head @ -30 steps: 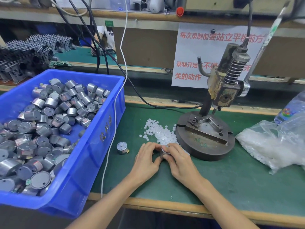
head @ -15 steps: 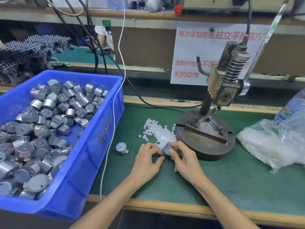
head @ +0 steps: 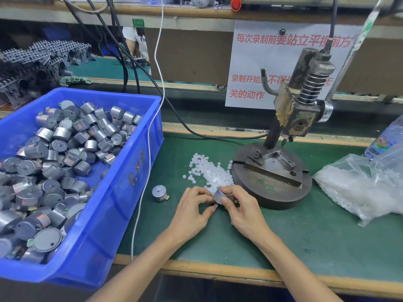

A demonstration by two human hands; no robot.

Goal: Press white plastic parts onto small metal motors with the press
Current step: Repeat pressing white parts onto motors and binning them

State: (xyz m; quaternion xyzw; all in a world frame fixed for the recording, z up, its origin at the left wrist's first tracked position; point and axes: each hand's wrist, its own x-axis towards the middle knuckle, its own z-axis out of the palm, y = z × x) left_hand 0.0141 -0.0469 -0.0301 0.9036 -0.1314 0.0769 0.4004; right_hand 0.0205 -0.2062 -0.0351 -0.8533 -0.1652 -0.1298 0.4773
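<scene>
Motor (head: 218, 195) now tipped up from between both palms, pinched in right hand (head: 242, 211) above the surface (head: 305, 236) beside press base (head: 272, 192). Left hand (head: 192, 209) curled against it; cannot tell if it pinches a white part. Probably pressing next.

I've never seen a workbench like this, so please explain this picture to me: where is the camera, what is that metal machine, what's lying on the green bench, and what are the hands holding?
The camera sits on the worker's head, looking down. The metal machine is a hand press with a round base. On the green bench lie a pile of small white plastic parts, one loose motor, a blue bin full of motors and a clear bag. The right hand pinches one small motor; the left hand touches it too, perhaps fitting a part.
</scene>
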